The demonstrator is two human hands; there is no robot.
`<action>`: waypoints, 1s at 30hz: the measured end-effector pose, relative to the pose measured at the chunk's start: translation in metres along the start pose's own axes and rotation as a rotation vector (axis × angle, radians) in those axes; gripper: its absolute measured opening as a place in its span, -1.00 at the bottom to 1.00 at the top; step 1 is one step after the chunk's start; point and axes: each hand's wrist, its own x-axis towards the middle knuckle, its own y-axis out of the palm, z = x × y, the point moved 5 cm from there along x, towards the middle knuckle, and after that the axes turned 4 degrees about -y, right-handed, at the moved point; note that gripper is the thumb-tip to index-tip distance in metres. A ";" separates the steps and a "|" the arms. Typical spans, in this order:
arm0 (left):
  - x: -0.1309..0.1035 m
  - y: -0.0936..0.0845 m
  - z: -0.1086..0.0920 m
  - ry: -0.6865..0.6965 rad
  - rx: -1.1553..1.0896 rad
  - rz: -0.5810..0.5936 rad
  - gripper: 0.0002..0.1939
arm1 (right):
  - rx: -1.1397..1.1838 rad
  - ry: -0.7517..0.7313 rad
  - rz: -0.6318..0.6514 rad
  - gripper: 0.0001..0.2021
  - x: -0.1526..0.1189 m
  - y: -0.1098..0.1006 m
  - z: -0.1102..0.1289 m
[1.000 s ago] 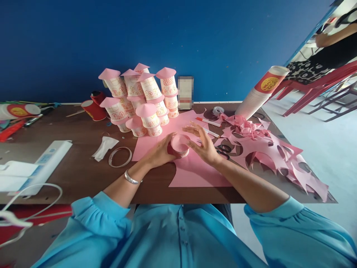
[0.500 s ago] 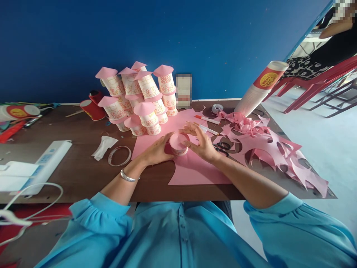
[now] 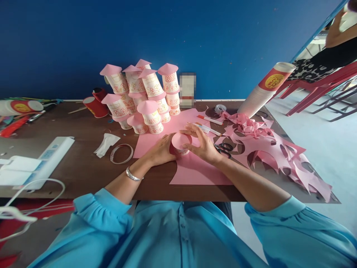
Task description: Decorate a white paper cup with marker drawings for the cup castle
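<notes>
A paper cup (image 3: 183,152) with a pink paper disc (image 3: 180,141) on its top stands on a pink sheet (image 3: 200,173) near the table's front. My left hand (image 3: 163,150) wraps round the cup's left side. My right hand (image 3: 203,144) curves round its right side, the thumb and fingertips at the rim. Behind my left hand, several decorated cup towers (image 3: 152,115) with pink cone roofs stand close together. Black-handled scissors (image 3: 224,147) and markers (image 3: 214,131) lie just right of my right hand.
Pink paper scraps (image 3: 275,145) and a leaning stack of cups (image 3: 258,96) are at the right. At the left are a tape roll (image 3: 121,153), a crumpled white piece (image 3: 106,144), a power strip (image 3: 51,156) and red cups (image 3: 95,107). A person sits beyond the table.
The view has shifted slightly, so the table items appear a little further right. Both hands remain round the cup. The seated person's arm has moved.
</notes>
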 end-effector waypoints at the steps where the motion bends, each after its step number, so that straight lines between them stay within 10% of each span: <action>1: 0.000 0.000 0.000 0.006 0.009 0.004 -0.33 | -0.004 0.003 0.005 -0.27 0.000 0.000 0.000; 24: -0.008 -0.009 0.005 -0.079 -0.017 -0.054 -0.27 | 0.019 -0.052 -0.145 -0.38 -0.001 -0.014 -0.008; 30: -0.032 -0.051 -0.034 0.032 -0.007 -0.163 -0.31 | 0.039 -0.031 -0.202 -0.41 0.001 -0.021 -0.020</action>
